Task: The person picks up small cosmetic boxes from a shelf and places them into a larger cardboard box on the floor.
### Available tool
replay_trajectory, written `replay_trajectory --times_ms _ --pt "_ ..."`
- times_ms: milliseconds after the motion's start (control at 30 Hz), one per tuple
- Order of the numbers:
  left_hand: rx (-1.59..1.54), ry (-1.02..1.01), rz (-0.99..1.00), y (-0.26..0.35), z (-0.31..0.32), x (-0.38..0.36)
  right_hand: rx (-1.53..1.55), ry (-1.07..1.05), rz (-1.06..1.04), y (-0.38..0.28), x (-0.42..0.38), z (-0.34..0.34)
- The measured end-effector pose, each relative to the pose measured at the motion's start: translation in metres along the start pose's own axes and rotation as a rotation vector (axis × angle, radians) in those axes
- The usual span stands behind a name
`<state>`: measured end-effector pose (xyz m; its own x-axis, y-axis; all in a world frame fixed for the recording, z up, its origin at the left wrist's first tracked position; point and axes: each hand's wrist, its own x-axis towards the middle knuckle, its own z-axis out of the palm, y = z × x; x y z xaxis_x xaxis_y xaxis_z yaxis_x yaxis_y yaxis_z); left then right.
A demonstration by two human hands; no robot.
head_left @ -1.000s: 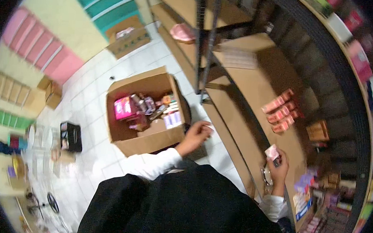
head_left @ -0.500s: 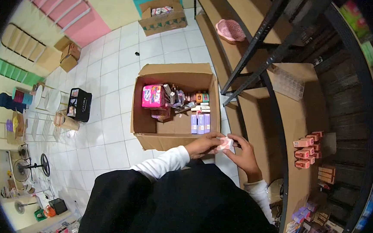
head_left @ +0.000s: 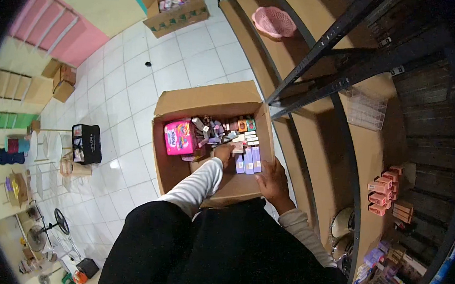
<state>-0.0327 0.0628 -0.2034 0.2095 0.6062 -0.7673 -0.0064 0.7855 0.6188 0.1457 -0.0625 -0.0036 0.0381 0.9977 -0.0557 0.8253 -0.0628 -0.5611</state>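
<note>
A large open cardboard box (head_left: 170,93) stands on the floor in front of me. My left hand (head_left: 222,153) reaches into it, its fingers closed on a small pale pink box (head_left: 237,147) above the packed goods. Just right of that hand, several slim lilac boxes (head_left: 249,161) stand side by side. My right hand (head_left: 275,183) grips the near right edge of the cardboard box, thumb on the inner side. A bright pink Protex pack (head_left: 180,138) lies at the left inside, beside a jumble of small cosmetic packages (head_left: 215,130).
Tan shelves (head_left: 311,148) on a black metal frame (head_left: 326,91) run along the right, holding a pink basket (head_left: 274,23), a clear divided tray (head_left: 366,110) and coral boxes (head_left: 385,191). On the left floor stands a black bag (head_left: 86,144). Another carton (head_left: 178,26) sits farther back.
Both hands were together over the near right corner with the small box. Now my left hand has carried it down into the cardboard box, and my right has dropped to the edge.
</note>
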Motion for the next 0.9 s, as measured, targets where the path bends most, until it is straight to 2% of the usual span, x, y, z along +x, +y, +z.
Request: replay_trajectory --times_ms 33,100,133,167,200,300,367,467,500,600,733,833,900 --pt "0.435 0.063 0.180 0.005 0.004 -0.001 -0.035 0.014 -0.015 -0.002 0.001 -0.003" --pt "0.845 0.144 0.392 -0.016 0.003 0.027 -0.045 -0.029 0.024 -0.004 0.004 -0.006" --pt "0.993 0.143 0.360 -0.018 0.005 0.039 -0.049 -0.052 0.041 -0.005 0.005 -0.006" --pt "1.155 0.150 0.525 -0.023 0.007 0.048 -0.027 -0.047 0.058 -0.005 0.005 -0.006" --pt "1.559 0.135 0.666 -0.024 0.011 0.057 -0.005 -0.043 0.071 -0.006 0.005 -0.006" --pt "0.917 0.268 0.353 -0.041 0.029 0.068 0.004 -0.052 0.096 -0.006 0.005 -0.006" --pt "0.405 0.475 0.242 -0.051 0.046 0.066 0.003 -0.053 0.104 -0.007 0.006 -0.006" --pt "0.363 0.633 0.398 -0.045 0.050 0.055 0.022 -0.040 0.117 -0.007 0.005 -0.006" --pt "0.499 0.667 0.444 -0.031 0.050 0.041 0.029 -0.039 0.118 -0.005 0.004 -0.004" --pt "0.449 0.493 0.334 -0.020 0.034 0.034 0.043 -0.031 0.114 -0.004 0.005 -0.003" --pt "0.425 0.425 0.309 0.000 0.034 0.011 0.075 -0.012 0.130 -0.005 0.005 -0.003" --pt "0.421 0.380 0.405 -0.018 0.035 0.017 0.053 -0.023 0.112 -0.007 0.005 -0.006" --pt "0.474 0.448 0.344 -0.018 0.040 0.012 0.047 -0.026 0.103 -0.004 0.004 -0.003"
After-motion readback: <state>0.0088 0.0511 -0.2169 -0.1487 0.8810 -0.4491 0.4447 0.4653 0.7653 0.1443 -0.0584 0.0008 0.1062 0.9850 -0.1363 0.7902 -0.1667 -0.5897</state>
